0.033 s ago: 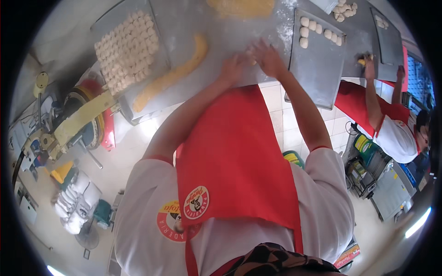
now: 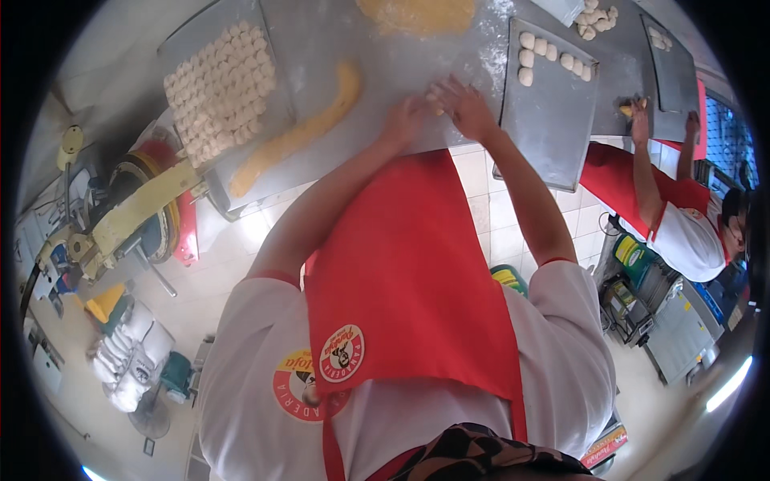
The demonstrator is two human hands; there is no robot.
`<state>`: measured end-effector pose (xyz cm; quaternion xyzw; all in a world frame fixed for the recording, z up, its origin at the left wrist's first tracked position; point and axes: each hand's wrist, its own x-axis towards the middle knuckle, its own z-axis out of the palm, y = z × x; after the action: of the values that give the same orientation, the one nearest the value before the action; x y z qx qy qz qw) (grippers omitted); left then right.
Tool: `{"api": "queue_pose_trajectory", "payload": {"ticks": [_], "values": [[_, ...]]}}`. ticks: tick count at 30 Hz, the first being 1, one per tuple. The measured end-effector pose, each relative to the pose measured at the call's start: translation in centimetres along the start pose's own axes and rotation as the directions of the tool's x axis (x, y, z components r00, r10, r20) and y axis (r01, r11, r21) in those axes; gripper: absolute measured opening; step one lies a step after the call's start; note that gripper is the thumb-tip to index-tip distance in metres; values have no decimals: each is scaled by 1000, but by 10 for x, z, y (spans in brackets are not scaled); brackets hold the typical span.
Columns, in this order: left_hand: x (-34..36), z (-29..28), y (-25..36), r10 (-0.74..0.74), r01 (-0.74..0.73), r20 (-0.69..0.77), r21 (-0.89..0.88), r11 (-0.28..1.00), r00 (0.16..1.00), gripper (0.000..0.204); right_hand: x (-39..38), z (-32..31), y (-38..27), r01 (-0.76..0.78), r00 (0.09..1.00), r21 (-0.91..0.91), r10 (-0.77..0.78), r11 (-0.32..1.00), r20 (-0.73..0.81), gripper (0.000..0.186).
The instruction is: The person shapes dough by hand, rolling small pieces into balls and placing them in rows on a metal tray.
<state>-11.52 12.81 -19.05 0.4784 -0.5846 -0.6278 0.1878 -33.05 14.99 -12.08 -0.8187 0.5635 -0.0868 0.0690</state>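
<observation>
Under right hand (image 2: 468,110), dough (image 2: 435,102) (pale, part-hidden).

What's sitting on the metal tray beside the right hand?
Pale dough balls line part of the far and left edges of the tray; the metal beneath them is hidden.

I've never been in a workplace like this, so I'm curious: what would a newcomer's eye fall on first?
Probably the bright red apron, large in the middle of the view. Next, perhaps, the pale balls crowding the tray at upper left, with a long yellow strip to their right. Above the apron, the left hand and right hand are close together at the table.
</observation>
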Motion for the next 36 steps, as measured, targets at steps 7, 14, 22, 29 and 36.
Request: {"api": "queue_pose_trajectory", "payload": {"ticks": [7, 14, 22, 29, 36], "values": [[-3, -10, 8, -38, 42, 64, -57, 998, 997, 43, -16, -14, -37, -297, 955, 200, 286, 934, 79, 47], [-7, -16, 16, -76, 72, 79, 57, 996, 994, 43, -34, 4, -51, -482, 866, 295, 499, 825, 20, 42], [-2, -22, 11, -88, 84, 76, 52, 995, 993, 39, -54, -26, 50, -759, 170, 604, 970, 241, -173, 46], [-5, -19, 36, -127, 114, 80, 143, 983, 989, 39, -53, -2, 69, -947, 137, 218, 913, 234, -384, 51], [-12, -31, 35, -122, 110, 63, 167, 980, 991, 40, -47, -10, 72, -931, 82, 319, 953, 177, -290, 54]]}}
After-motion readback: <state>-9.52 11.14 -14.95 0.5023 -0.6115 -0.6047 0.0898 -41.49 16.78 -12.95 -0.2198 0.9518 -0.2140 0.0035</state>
